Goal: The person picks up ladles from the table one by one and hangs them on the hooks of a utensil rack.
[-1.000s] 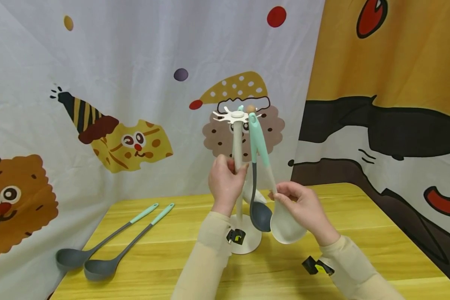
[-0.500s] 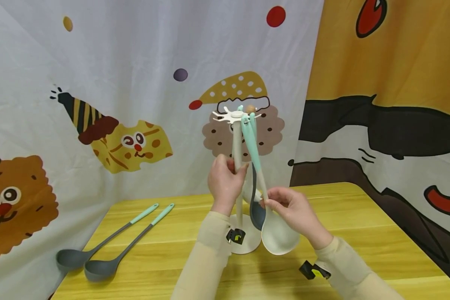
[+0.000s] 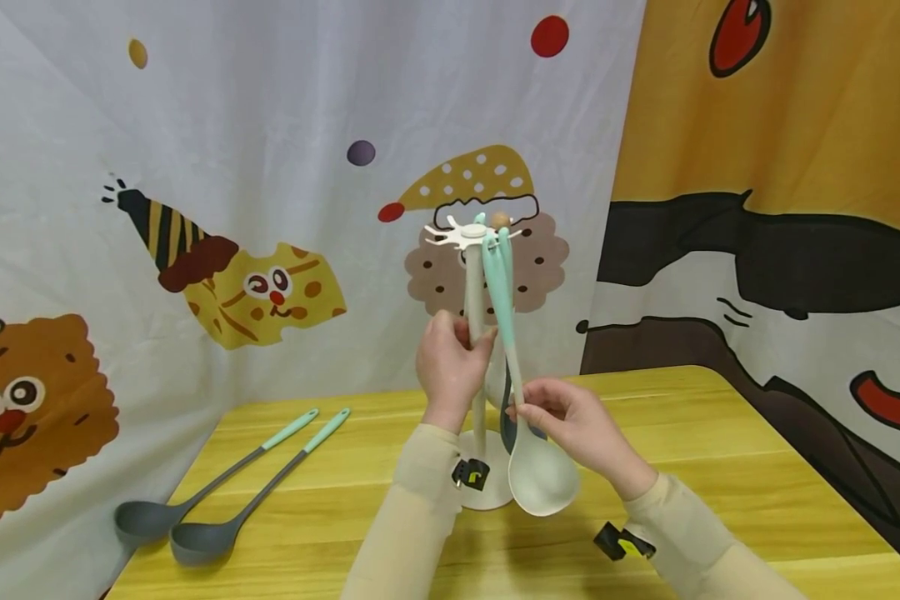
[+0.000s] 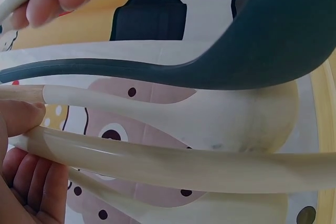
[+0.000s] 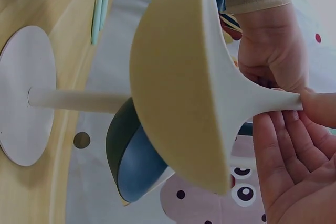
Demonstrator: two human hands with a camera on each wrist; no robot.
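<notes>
My left hand (image 3: 453,367) grips the pole of a white utensil stand (image 3: 475,287) partway up. At its right, my right hand (image 3: 581,421) pinches the neck of a white ladle (image 3: 543,479) with a mint-green handle. That handle's top end is at the stand's hooks; whether it hangs on one is too small to tell. Just behind hangs a dark grey ladle (image 5: 142,166), partly covered by the white one in the head view. The left wrist view also shows a pale utensil (image 4: 157,111) with a wooden handle behind the pole.
Two dark grey ladles with mint handles, a far one (image 3: 146,521) and a near one (image 3: 202,543), lie side by side on the left of the wooden table (image 3: 307,525). A printed cloth (image 3: 285,100) hangs behind the table.
The right hand has moved the white ladle left and slightly down, nearer the pole and across the grey ladle. Its handle top has shifted left at the hooks. The left hand has stayed put.
</notes>
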